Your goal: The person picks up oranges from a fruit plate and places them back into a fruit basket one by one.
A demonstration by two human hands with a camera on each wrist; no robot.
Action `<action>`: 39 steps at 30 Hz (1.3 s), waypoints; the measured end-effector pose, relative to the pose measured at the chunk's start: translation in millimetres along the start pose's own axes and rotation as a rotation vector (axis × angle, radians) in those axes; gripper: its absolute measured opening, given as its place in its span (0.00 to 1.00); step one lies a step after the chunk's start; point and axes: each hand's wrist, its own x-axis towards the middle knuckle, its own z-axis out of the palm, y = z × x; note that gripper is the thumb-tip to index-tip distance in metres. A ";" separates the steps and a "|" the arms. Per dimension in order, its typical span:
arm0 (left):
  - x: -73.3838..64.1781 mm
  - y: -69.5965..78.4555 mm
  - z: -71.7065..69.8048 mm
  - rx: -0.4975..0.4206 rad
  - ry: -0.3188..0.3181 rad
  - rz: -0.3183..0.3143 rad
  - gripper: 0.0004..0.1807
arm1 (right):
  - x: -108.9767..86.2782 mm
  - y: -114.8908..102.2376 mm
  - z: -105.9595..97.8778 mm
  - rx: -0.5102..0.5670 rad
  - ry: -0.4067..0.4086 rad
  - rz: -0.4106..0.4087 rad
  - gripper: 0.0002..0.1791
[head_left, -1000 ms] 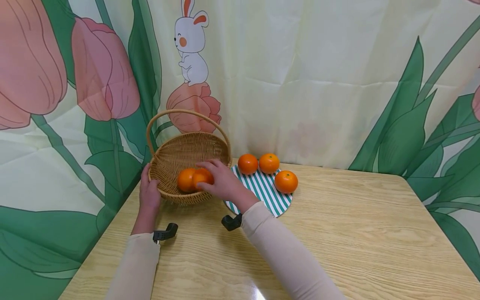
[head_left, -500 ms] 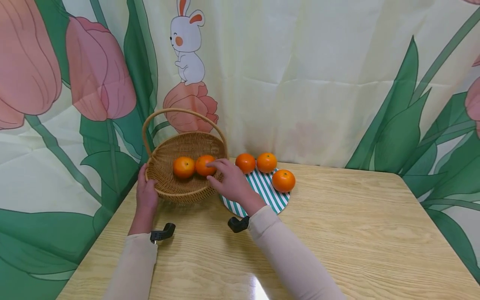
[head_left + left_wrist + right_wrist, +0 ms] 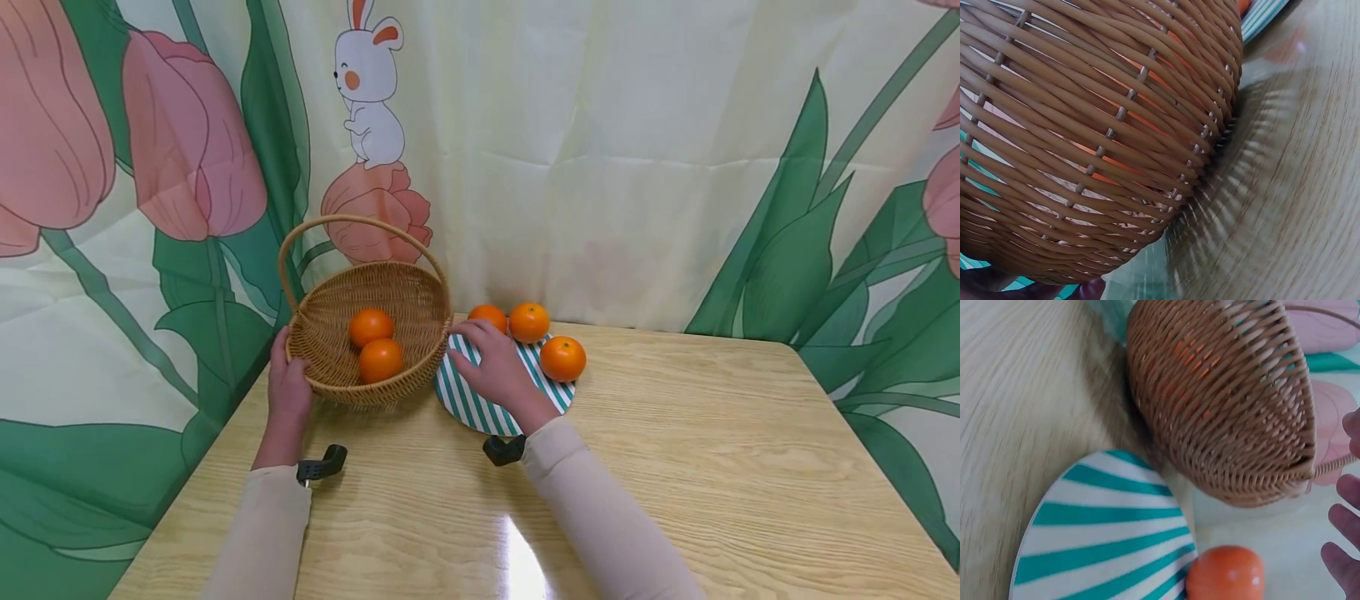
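In the head view a wicker basket [image 3: 408, 296] stands tilted towards me at the back left of the table. Two oranges lie inside it, a rear orange [image 3: 371, 327] and a front orange [image 3: 381, 361]. My left hand [image 3: 288, 387] holds the basket's left rim; the left wrist view shows mostly woven wall. Just right of the basket, my right hand [image 3: 495, 367] hovers over a striped round mat [image 3: 467, 404], fingers spread and holding nothing. On the mat sit a left orange [image 3: 487, 315], partly hidden by that hand, a back orange [image 3: 529, 322] and a right orange [image 3: 562, 358].
A curtain [image 3: 637, 208] printed with tulips and a rabbit hangs close behind the basket and mat. The wooden table [image 3: 712, 450] stretches away to the right. The basket's tall arched handle [image 3: 360, 218] rises in front of the curtain.
My right hand has let go of an orange in the basket and moved right, out over the mat. The two oranges in the basket have rolled and shifted. My left hand stays on the rim.
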 end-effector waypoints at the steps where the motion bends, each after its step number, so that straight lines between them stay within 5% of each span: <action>1: 0.0 -0.2 -0.1 -0.004 0.000 -0.001 0.35 | -1.4 1.8 -1.0 -0.001 -0.001 0.003 0.19; 24: 1.8 -0.9 -0.5 0.013 -0.007 0.004 0.35 | -19.2 41.7 -24.4 -0.176 -0.032 0.142 0.22; 31: 2.6 -2.3 -1.6 0.006 -0.004 0.013 0.35 | -23.0 52.6 -28.6 -0.294 -0.003 0.104 0.20; 39: 2.7 -2.4 -1.0 0.002 0.006 0.012 0.35 | -27.1 61.6 -32.9 -0.357 0.005 0.149 0.22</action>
